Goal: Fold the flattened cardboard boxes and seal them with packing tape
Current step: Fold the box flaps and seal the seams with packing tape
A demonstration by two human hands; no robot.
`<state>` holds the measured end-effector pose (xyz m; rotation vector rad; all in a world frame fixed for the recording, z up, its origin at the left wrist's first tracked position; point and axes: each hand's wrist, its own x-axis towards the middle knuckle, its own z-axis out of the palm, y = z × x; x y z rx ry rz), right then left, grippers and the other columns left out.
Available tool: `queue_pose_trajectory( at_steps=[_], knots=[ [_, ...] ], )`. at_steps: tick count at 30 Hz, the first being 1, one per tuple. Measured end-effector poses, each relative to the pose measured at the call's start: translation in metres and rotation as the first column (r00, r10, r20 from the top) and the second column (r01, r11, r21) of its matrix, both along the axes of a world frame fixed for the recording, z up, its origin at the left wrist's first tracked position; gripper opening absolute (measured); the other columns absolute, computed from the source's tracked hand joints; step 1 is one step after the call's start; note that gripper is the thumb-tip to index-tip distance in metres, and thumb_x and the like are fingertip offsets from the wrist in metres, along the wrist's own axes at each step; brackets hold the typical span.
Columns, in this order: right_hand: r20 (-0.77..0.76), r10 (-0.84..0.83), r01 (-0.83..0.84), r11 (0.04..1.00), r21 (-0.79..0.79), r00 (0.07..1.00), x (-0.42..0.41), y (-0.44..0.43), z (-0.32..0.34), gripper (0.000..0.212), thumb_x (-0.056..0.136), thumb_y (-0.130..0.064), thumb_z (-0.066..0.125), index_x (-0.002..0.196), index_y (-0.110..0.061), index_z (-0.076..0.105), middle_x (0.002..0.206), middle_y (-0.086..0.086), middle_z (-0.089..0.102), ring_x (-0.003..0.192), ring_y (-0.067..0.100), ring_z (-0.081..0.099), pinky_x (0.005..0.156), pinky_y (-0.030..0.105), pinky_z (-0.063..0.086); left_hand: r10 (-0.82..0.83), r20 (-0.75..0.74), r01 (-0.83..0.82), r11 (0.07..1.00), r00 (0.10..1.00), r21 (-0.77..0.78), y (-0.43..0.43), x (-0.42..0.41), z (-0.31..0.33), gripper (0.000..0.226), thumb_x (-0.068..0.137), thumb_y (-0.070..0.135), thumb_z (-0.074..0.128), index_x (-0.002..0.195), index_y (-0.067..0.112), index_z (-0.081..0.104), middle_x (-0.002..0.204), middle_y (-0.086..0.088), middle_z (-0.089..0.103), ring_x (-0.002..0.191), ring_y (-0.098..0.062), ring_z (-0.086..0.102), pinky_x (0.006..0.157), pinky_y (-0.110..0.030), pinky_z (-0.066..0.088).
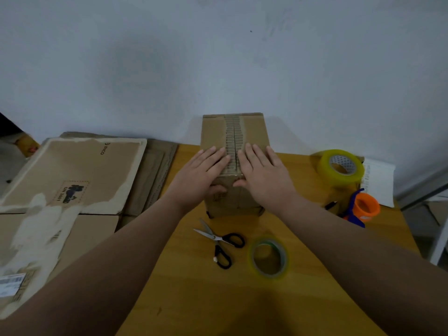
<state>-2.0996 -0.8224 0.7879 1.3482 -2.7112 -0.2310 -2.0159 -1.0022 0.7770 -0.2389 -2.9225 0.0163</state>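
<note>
- We see the cardboard box (234, 139) standing at the far middle of the desk (194, 299), its top flaps closed and meeting along a torn, ribbed centre strip.
- The left hand (203, 173) and right hand (264, 173) lie flat on the top, one on each side of the seam. The fingers are straight and slightly apart, and the thumbs reach over the near edge.
- The hands hide the near stretch of the seam, so we cannot tell whether tape covers it.
- The print on the box front is too blurred to read.
- Scissors (219, 241) and a small tape roll (268, 257) lie near us, and a large tape roll (340, 166) sits to the right.
- Flattened boxes (72, 170) are stacked on the left, cut off by the frame edge.
</note>
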Motion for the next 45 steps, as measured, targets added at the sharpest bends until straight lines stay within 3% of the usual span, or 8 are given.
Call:
queue_pose_trajectory(
  at_steps=[5, 10, 13, 19, 24, 36, 41, 45],
  knots=[
    [0.214, 0.064, -0.014, 0.974, -0.226, 0.975, -0.021, 0.033, 0.002, 0.081, 0.084, -0.073, 0.002, 0.151, -0.032, 0.022, 0.16, -0.001, 0.016, 0.149, 0.023, 0.011, 0.119, 0.048, 0.006, 0.035, 0.022, -0.037, 0.992, 0.999, 0.123, 0.001, 0.005, 0.002, 0.073, 0.086, 0.051, 0.051, 0.147, 0.015, 0.034, 0.154, -0.008, 0.031, 0.144, -0.027, 0.024, 0.115, -0.038, 0.005],
    [0.364, 0.134, 0.026, 0.915, -0.402, 0.922, -0.022, 0.047, -0.015, 0.07, 0.09, -0.032, 0.06, 0.151, -0.022, 0.027, 0.159, -0.004, 0.001, 0.146, 0.015, -0.003, 0.117, 0.048, 0.025, 0.189, 0.07, -0.202, 0.918, 0.979, 0.341, 0.018, 0.006, 0.007, 0.076, 0.087, 0.064, 0.011, 0.149, 0.023, 0.03, 0.158, 0.001, 0.02, 0.147, -0.016, 0.01, 0.118, -0.03, 0.001],
    [0.532, 0.135, 0.13, 0.893, -0.431, 0.836, -0.018, 0.046, -0.009, 0.076, 0.088, -0.048, 0.054, 0.153, -0.025, 0.022, 0.161, -0.008, -0.008, 0.144, 0.005, -0.005, 0.118, 0.032, 0.016, 0.262, 0.063, -0.267, 0.96, 0.963, 0.083, 0.024, 0.003, 0.013, 0.083, 0.085, 0.069, 0.009, 0.147, 0.02, 0.036, 0.154, -0.005, 0.032, 0.143, -0.025, 0.027, 0.116, -0.043, 0.017],
    [0.686, 0.039, 0.597, 0.46, -0.658, 0.726, 0.005, 0.008, -0.013, 0.044, 0.105, -0.033, 0.032, 0.147, -0.021, 0.039, 0.151, -0.003, 0.04, 0.14, 0.011, 0.033, 0.114, 0.03, 0.03, 0.091, 0.015, -0.089, 0.986, 0.996, -0.141, 0.048, -0.032, 0.019, 0.068, 0.092, 0.057, 0.024, 0.128, 0.011, 0.06, 0.121, -0.01, 0.064, 0.106, -0.028, 0.061, 0.085, -0.038, 0.049],
    [0.638, 0.039, 0.545, 0.482, -0.686, 0.769, -0.008, 0.01, -0.026, 0.046, 0.103, -0.031, 0.028, 0.145, -0.019, 0.042, 0.149, 0.003, 0.044, 0.139, 0.016, 0.037, 0.114, 0.039, 0.034, 0.014, 0.056, -0.003, 0.98, 0.998, -0.199, 0.035, -0.035, 0.011, 0.066, 0.095, 0.051, 0.021, 0.136, 0.009, 0.051, 0.138, -0.011, 0.054, 0.127, -0.026, 0.052, 0.104, -0.042, 0.041],
    [0.71, -0.042, 0.631, 0.498, -0.595, 0.702, -0.029, 0.008, -0.013, 0.063, 0.101, -0.047, 0.036, 0.155, -0.022, 0.014, 0.135, 0.003, 0.052, 0.12, 0.017, 0.052, 0.101, 0.037, 0.044, -0.113, 0.097, 0.122, 0.988, 0.989, -0.093, -0.045, 0.008, 0.009, 0.074, 0.087, 0.054, 0.044, 0.15, 0.027, 0.015, 0.156, -0.004, 0.018, 0.145, -0.024, 0.014, 0.117, -0.045, 0.012],
    [0.959, -0.093, 0.96, 0.113, -0.257, 0.268, -0.026, -0.018, 0.001, 0.092, 0.095, -0.059, 0.04, 0.152, -0.014, -0.017, 0.159, 0.012, 0.02, 0.142, 0.034, 0.029, 0.111, 0.045, 0.032, -0.125, -0.074, 0.119, 0.989, 0.989, -0.084, -0.017, 0.009, 0.012, 0.06, 0.074, 0.015, 0.076, 0.13, 0.016, 0.054, 0.135, -0.011, 0.056, 0.126, -0.028, 0.052, 0.111, -0.049, 0.029],
    [0.954, -0.173, 0.945, 0.262, -0.196, 0.246, -0.007, -0.042, 0.001, 0.087, 0.098, -0.052, 0.038, 0.152, -0.009, -0.014, 0.161, 0.016, 0.004, 0.145, 0.035, 0.017, 0.116, 0.049, 0.024, -0.004, -0.164, 0.006, 1.0, 0.986, 0.01, 0.022, -0.005, 0.01, 0.048, 0.067, 0.032, 0.082, 0.109, 0.015, 0.066, 0.11, -0.002, 0.068, 0.099, -0.023, 0.065, 0.09, -0.035, 0.036]
  ],
)
